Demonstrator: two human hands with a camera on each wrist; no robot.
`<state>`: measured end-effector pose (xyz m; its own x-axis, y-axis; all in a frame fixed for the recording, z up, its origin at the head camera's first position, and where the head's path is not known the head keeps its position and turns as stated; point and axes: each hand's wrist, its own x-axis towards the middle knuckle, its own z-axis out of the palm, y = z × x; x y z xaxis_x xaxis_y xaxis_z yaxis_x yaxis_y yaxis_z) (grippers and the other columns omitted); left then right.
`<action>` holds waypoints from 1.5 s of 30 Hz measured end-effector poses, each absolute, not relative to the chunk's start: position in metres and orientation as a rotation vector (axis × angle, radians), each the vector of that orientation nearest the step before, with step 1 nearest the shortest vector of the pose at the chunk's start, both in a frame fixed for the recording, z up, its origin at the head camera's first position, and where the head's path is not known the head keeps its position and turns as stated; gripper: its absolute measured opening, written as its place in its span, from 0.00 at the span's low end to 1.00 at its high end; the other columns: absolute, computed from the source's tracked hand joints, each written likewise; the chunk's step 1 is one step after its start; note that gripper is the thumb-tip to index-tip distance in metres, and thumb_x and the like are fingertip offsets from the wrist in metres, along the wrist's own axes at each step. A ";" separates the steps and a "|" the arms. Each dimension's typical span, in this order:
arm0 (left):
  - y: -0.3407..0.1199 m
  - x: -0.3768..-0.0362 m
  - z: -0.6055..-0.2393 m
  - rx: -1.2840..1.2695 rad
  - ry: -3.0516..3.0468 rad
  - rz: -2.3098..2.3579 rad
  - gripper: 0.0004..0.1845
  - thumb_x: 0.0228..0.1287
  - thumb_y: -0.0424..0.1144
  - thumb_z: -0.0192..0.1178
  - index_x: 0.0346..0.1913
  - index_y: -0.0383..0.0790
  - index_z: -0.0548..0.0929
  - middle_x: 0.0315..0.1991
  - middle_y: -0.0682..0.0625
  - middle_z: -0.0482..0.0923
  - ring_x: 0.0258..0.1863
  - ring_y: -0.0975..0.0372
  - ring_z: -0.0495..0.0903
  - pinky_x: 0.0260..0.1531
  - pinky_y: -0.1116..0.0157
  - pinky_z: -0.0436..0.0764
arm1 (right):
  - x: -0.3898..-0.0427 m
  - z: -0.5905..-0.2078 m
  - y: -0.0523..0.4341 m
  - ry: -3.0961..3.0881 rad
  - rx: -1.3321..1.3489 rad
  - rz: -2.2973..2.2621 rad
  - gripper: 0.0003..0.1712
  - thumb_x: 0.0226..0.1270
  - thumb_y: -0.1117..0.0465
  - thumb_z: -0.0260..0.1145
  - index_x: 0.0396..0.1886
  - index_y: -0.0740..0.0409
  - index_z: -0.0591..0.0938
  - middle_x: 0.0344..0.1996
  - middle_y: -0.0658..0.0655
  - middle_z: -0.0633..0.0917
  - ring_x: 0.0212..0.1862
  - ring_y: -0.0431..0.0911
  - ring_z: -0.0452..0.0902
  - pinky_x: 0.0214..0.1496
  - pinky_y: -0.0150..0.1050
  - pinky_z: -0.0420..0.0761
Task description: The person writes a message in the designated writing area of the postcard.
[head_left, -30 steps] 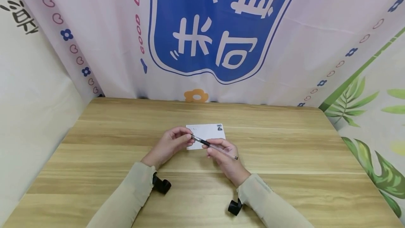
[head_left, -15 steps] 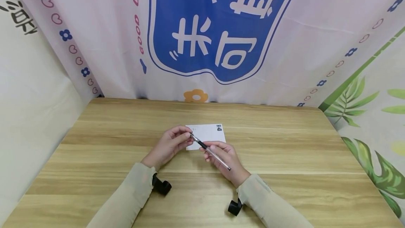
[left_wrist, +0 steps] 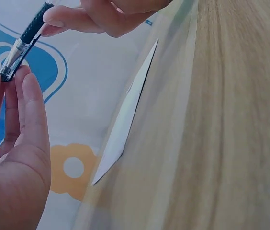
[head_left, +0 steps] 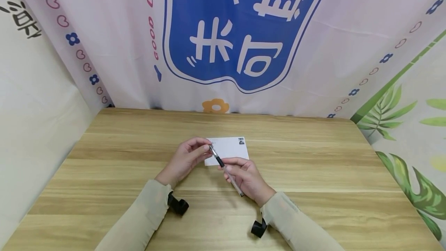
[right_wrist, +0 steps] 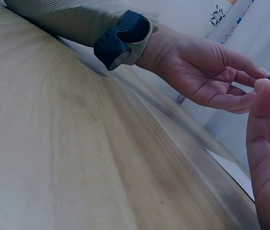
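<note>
A slim pen (head_left: 220,162) with a clear barrel and black grip slants between the two hands over the table. My left hand (head_left: 184,159) pinches its upper end between thumb and fingertips; in the left wrist view a dark clip (left_wrist: 28,53) runs along that end. Lower down, at the barrel just past the grip, my right hand (head_left: 249,177) pinches the pen with thumb and index finger. Under the hands lies a white card (head_left: 229,147), with "R4" printed in its corner and faint small marks at its left, partly covered by the fingers.
The wood-grain table (head_left: 313,158) runs back to a printed cloth (head_left: 132,57) with a blue emblem. Black wrist cameras (head_left: 179,206) sit at both sleeve cuffs. A leaf-patterned cloth (head_left: 404,134) hangs at the right.
The pen's rear end has swung down and toward the left, so the pen stands steeper in the head view. My right hand has shifted slightly downward; the left hand stays almost in place.
</note>
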<state>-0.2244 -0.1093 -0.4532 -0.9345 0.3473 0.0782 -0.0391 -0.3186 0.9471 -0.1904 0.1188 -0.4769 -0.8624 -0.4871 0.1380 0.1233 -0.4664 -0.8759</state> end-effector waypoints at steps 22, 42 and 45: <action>-0.107 -0.221 -0.442 0.523 2.178 2.092 0.17 0.69 0.36 0.66 0.58 0.35 0.82 0.54 0.44 0.83 0.53 0.56 0.82 0.55 0.65 0.81 | -0.192 -0.471 0.123 1.497 -0.458 -2.398 0.18 0.69 0.75 0.61 0.47 0.51 0.88 0.41 0.55 0.90 0.34 0.40 0.83 0.38 0.29 0.84; -0.122 -0.230 -0.447 0.463 2.364 1.918 0.20 0.71 0.36 0.65 0.61 0.30 0.80 0.59 0.36 0.80 0.57 0.53 0.80 0.59 0.63 0.78 | -0.208 -0.464 0.142 1.767 -0.243 -2.511 0.15 0.68 0.73 0.64 0.44 0.50 0.88 0.40 0.52 0.90 0.39 0.41 0.82 0.46 0.32 0.83; -0.126 -0.231 -0.448 0.460 2.396 1.892 0.20 0.70 0.36 0.65 0.61 0.30 0.81 0.58 0.37 0.81 0.57 0.53 0.81 0.58 0.62 0.79 | -0.212 -0.463 0.145 1.868 -0.181 -2.504 0.13 0.67 0.73 0.66 0.48 0.58 0.87 0.41 0.53 0.90 0.42 0.45 0.83 0.46 0.33 0.84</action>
<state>-0.2310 -0.1257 -0.4475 -0.9542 0.2641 0.1410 0.1984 0.2051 0.9584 -0.2120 0.1454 -0.4627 -0.9932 -0.0788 0.0851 -0.0591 -0.2874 -0.9560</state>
